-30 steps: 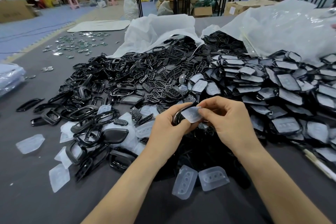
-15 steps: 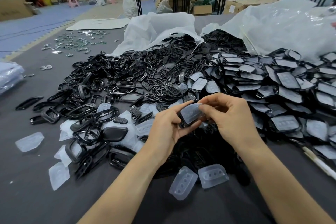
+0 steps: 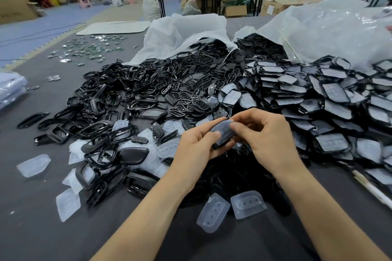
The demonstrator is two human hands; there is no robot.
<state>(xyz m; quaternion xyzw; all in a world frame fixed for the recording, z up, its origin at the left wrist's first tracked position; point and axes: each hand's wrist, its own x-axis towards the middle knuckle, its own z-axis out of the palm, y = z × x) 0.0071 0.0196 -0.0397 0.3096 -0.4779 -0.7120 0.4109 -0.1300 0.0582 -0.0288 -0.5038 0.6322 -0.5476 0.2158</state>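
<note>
Your left hand [image 3: 197, 146] cradles a black frame [image 3: 214, 146], mostly hidden, while its thumb and the fingertips of your right hand [image 3: 267, 140] pinch the translucent button pad [image 3: 222, 131] against it, held in the air just above the near side of the pile of black parts [image 3: 148, 91]. The likely trouble is the soft pad buckling or seating crooked if you press one corner home before the others (its far edge is covered by your fingers, so I cannot tell whether it is in). Ease either pinch too soon and it could spring free and drop among the loose pads [image 3: 213, 212] below.
</note>
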